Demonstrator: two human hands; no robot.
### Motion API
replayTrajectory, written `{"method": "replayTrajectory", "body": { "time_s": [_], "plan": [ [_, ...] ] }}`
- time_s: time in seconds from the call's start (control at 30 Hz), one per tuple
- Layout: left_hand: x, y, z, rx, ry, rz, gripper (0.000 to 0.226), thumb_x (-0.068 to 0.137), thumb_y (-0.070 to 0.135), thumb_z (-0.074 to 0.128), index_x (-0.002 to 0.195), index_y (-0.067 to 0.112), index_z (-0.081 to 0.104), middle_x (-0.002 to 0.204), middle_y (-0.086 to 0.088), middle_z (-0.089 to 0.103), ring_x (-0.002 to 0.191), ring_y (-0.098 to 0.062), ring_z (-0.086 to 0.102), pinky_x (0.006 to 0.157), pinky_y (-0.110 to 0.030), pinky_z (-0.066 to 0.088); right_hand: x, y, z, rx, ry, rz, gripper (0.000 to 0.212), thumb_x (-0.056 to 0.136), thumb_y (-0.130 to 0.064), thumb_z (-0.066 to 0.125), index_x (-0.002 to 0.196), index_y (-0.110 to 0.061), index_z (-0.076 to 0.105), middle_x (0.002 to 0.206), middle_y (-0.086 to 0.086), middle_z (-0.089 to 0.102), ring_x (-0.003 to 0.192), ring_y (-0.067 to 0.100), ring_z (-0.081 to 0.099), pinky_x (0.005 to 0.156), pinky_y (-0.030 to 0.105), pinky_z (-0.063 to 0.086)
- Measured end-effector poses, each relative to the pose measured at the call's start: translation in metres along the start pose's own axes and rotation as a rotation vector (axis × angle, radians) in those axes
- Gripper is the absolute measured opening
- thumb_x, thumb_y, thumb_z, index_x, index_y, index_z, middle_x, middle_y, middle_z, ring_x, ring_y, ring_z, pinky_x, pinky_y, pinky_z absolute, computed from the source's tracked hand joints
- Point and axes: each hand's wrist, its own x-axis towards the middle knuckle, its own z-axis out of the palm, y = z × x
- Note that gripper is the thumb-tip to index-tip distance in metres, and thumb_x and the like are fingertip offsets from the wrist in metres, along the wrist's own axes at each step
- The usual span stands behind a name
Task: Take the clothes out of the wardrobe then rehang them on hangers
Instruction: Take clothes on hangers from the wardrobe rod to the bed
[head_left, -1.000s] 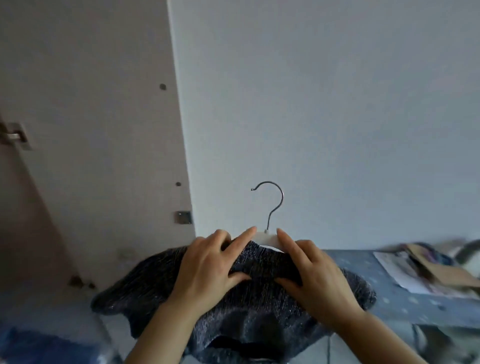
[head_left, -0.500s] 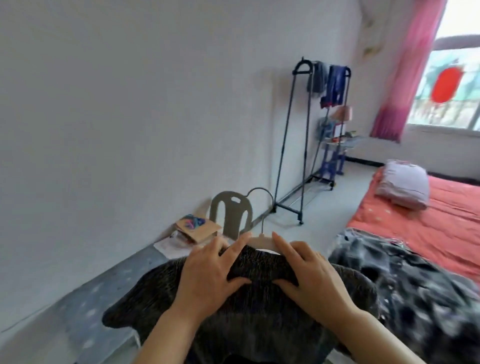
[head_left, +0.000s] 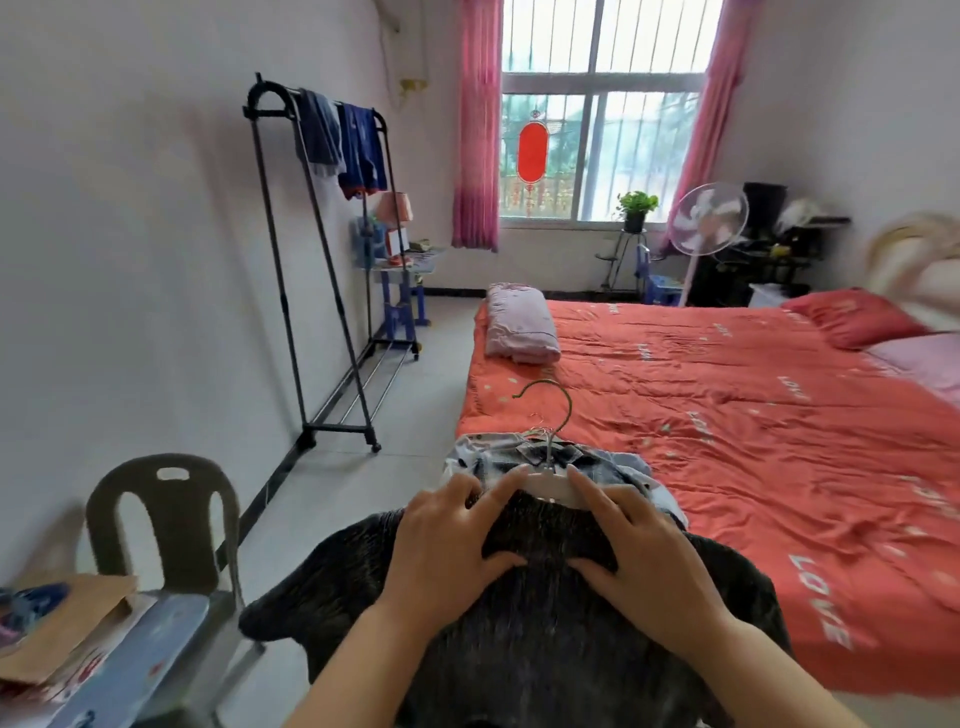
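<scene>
Swinging round from the wall (head_left: 130, 260) toward the bed (head_left: 727, 415), the left hand (head_left: 447, 545) and right hand (head_left: 644, 566) are carrying the dark sweater (head_left: 545, 649) at the bed's foot, fingers (head_left: 496, 493) pinching its neck over the hanger (head_left: 550, 480), probably to lay it down.

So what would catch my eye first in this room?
Up front, the left hand and right hand hold a dark sweater on a white hanger. Behind them a big red bed fills the right side. On the left stands a black rack with blue clothes at its top.
</scene>
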Motion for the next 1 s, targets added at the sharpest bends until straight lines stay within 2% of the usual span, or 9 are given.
{"method": "replayTrajectory", "body": {
  "time_s": [0.2,0.4,0.5,0.7,0.77,0.8,0.87,0.93,1.0],
  "plan": [
    [0.065,0.002,0.065,-0.091,-0.073,0.051,0.093,0.051,0.062,0.079,0.132,0.031,0.042,0.084,0.005,0.056,0.065,-0.013,0.058,0.061,-0.028,0.050,0.028,0.069,0.019,0.006,-0.002,0.087,0.100,0.066,-0.033,0.078,0.144,-0.038,0.015,0.110,-0.001,0.054,0.093,0.028,0.062,0.076,0.042,0.055],
    [0.138,-0.010,0.157,-0.091,-0.157,0.029,0.095,0.052,0.061,0.079,0.134,0.032,0.040,0.084,0.005,0.058,0.068,-0.014,0.060,0.063,-0.030,0.051,0.085,0.165,0.070,0.089,-0.062,0.118,0.097,0.069,-0.035,0.073,0.142,-0.045,0.011,0.113,-0.001,0.054,0.096,0.026,0.060,0.081,0.040,0.053],
    [0.183,-0.018,0.209,-0.090,-0.229,-0.013,0.098,0.050,0.060,0.080,0.135,0.033,0.039,0.084,0.005,0.057,0.069,-0.013,0.060,0.064,-0.030,0.052,0.124,0.221,0.102,0.151,-0.115,0.112,0.101,0.067,-0.032,0.077,0.143,-0.044,0.011,0.109,-0.002,0.055,0.097,0.022,0.058,0.086,0.037,0.050],
    [0.261,-0.042,0.313,-0.118,-0.362,-0.134,0.101,0.048,0.058,0.082,0.135,0.033,0.038,0.084,0.005,0.057,0.071,-0.014,0.061,0.068,-0.031,0.052,0.201,0.320,0.164,0.193,-0.209,0.124,0.104,0.059,-0.029,0.084,0.143,-0.036,0.023,0.095,-0.003,0.057,0.081,0.018,0.059,0.073,0.031,0.053],
    [0.286,-0.054,0.349,-0.094,-0.418,-0.206,0.099,0.055,0.053,0.081,0.139,0.034,0.032,0.096,0.001,0.059,0.084,-0.020,0.063,0.078,-0.036,0.051,0.234,0.349,0.195,0.205,-0.246,0.147,0.101,0.063,-0.029,0.082,0.144,-0.038,0.021,0.101,0.001,0.057,0.087,0.022,0.061,0.077,0.032,0.052],
    [0.297,-0.060,0.364,-0.066,-0.458,-0.263,0.095,0.065,0.050,0.077,0.143,0.034,0.024,0.113,-0.003,0.055,0.102,-0.025,0.058,0.091,-0.039,0.046,0.250,0.363,0.211,0.192,-0.272,0.172,0.099,0.069,-0.031,0.078,0.145,-0.040,0.015,0.110,0.003,0.054,0.098,0.024,0.058,0.085,0.033,0.049],
    [0.315,-0.071,0.393,-0.008,-0.571,-0.389,0.083,0.084,0.044,0.062,0.148,0.036,0.008,0.146,-0.006,0.026,0.136,-0.027,0.026,0.112,-0.040,0.019,0.277,0.386,0.243,0.102,-0.411,0.248,0.092,0.080,-0.042,0.066,0.147,-0.040,0.002,0.135,0.004,0.038,0.127,0.023,0.037,0.106,0.032,0.032],
    [0.321,-0.080,0.421,-0.001,-0.668,-0.484,0.079,0.089,0.042,0.057,0.148,0.035,0.005,0.155,-0.004,0.006,0.143,-0.026,0.007,0.116,-0.040,0.006,0.291,0.403,0.271,0.003,-0.559,0.298,0.092,0.084,-0.050,0.059,0.148,-0.034,-0.004,0.148,0.004,0.021,0.139,0.024,0.015,0.115,0.034,0.017],
    [0.318,-0.084,0.443,-0.028,-0.722,-0.527,0.077,0.090,0.039,0.055,0.148,0.034,0.005,0.156,-0.004,0.001,0.144,-0.026,0.003,0.116,-0.041,0.003,0.291,0.411,0.294,-0.006,-0.653,0.312,0.089,0.085,-0.048,0.058,0.149,-0.030,-0.001,0.152,0.004,0.017,0.141,0.025,0.011,0.116,0.037,0.013]
  ]
}}
